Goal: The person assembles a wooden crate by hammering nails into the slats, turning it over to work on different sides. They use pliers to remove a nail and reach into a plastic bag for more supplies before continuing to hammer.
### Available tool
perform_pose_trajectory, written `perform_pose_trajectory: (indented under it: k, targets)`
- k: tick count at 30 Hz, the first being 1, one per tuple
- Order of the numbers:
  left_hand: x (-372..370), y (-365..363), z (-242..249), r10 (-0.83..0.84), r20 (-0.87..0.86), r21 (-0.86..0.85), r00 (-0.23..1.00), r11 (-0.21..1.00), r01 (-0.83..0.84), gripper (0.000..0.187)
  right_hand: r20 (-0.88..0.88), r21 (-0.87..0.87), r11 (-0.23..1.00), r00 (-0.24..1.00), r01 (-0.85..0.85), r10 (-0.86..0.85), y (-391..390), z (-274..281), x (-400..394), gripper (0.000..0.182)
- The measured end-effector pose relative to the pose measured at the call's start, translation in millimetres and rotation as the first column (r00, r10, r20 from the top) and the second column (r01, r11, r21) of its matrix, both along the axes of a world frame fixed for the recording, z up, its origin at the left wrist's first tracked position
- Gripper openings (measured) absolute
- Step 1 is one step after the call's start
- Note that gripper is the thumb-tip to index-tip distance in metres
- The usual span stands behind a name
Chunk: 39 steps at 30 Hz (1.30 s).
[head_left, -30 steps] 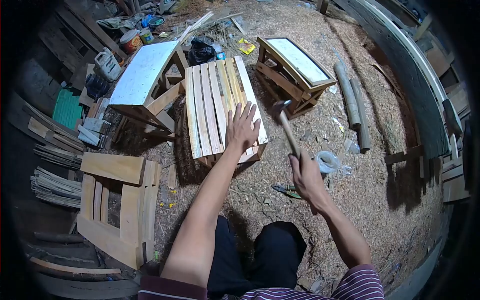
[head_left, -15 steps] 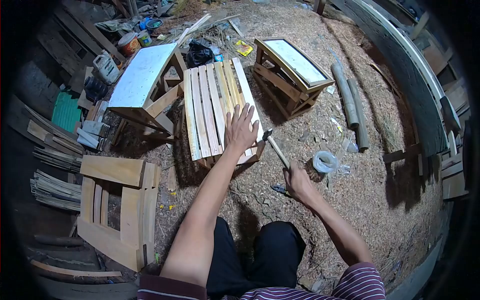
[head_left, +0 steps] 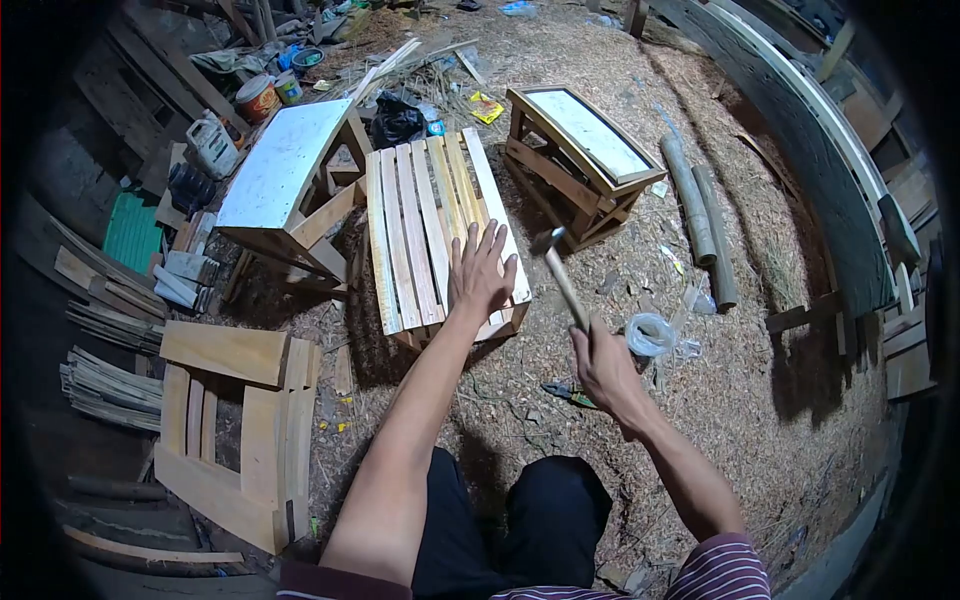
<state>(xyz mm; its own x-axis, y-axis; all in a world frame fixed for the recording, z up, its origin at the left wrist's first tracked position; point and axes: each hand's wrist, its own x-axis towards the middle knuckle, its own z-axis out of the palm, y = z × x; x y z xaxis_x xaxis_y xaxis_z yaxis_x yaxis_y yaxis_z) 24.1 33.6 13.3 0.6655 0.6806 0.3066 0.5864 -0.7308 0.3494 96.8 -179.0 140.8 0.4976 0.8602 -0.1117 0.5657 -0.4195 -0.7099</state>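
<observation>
The left hand (head_left: 483,272) rests spread on the slatted top (head_left: 410,235). At four o'clock from the left hand, the right hand (head_left: 608,370) grips the hammer (head_left: 567,287), fingers closed.

Open ground (head_left: 606,268) right of the slatted piece (head_left: 417,230), but the hammer (head_left: 568,290) hangs across; framed stool (head_left: 590,130) beyond, clear bag (head_left: 650,321) and pliers (head_left: 568,393) nearer in.

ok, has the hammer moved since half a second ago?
Yes. Judged against the slatted top, the hammer has its head farther from the near right corner, up and away toward the framed white-topped stand.
</observation>
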Motion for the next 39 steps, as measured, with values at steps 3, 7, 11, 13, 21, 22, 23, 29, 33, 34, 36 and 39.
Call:
perform_pose_trajectory:
  k: [3, 7, 11, 13, 21, 22, 23, 29, 33, 34, 36, 39]
  targets:
    - [-2.4, -2.1, -0.9, 0.015, 0.012, 0.000, 1.000, 1.000, -0.015, 0.054, 0.008, 0.023, 1.000, 1.000, 0.015, -0.015, -4.5, -26.5, 0.0, 0.021]
    - [0.6, 1.4, 3.5, 0.013, 0.010, 0.026, 1.000, 1.000, -0.014, 0.053, 0.109, -0.045, 0.994, 0.989, -0.100, 0.104, -13.3, -55.6, 13.1, 0.023]
    - [1.5, -0.4, -3.4, 0.028, 0.016, 0.044, 0.999, 0.999, -0.029, 0.053, 0.038, 0.139, 0.990, 0.999, 0.029, -0.035, -6.0, -7.4, 0.6, 0.023]
    - [-1.6, -0.3, -3.4, 0.013, 0.004, 0.024, 1.000, 1.000, -0.013, 0.054, 0.083, 0.247, 0.968, 0.995, 0.033, -0.055, -11.2, -29.7, 0.5, 0.023]
    - [0.4, 0.7, 2.2, 0.011, -0.053, -0.019, 0.999, 1.000, -0.012, 0.055, 0.039, 0.121, 0.993, 0.999, -0.018, 0.013, -4.1, -19.0, -1.8, 0.016]
    - [-1.6, -0.6, 4.6, 0.012, -0.059, -0.014, 0.998, 1.000, -0.013, 0.055, 0.052, 0.253, 0.967, 0.998, 0.012, -0.025, -5.3, -19.3, -4.4, 0.017]
    - [-1.0, -0.4, 4.8, 0.018, -0.053, -0.008, 0.998, 1.000, -0.018, 0.055, 0.024, 0.255, 0.967, 1.000, 0.006, -0.012, -8.0, -35.9, -4.2, 0.019]
    - [-1.0, 0.3, 0.4, 0.016, -0.015, 0.001, 1.000, 1.000, -0.016, 0.055, 0.036, -0.011, 0.997, 0.996, -0.077, 0.077, -3.9, -29.1, -1.6, 0.017]
    - [-0.4, 1.3, -2.9, 0.025, 0.009, 0.003, 1.000, 1.000, -0.025, 0.054, -0.013, 0.143, 0.990, 1.000, 0.013, -0.011, -7.8, -28.8, -10.6, 0.017]
    - [0.1, 0.3, -3.6, 0.022, 0.020, 0.008, 1.000, 1.000, -0.022, 0.054, 0.005, 0.195, 0.981, 1.000, 0.011, -0.012, -13.8, -48.4, -8.7, 0.017]
    - [0.1, -2.0, -1.7, 0.018, 0.029, 0.014, 0.999, 1.000, -0.018, 0.054, 0.128, -0.055, 0.992, 0.984, -0.117, 0.123, -22.8, -76.2, 4.9, 0.018]
    - [-0.1, 2.1, -2.5, 0.015, -0.040, -0.022, 0.999, 1.000, -0.016, 0.054, -0.023, -0.071, 0.997, 1.000, -0.006, 0.004, -11.8, -32.6, -2.4, 0.021]
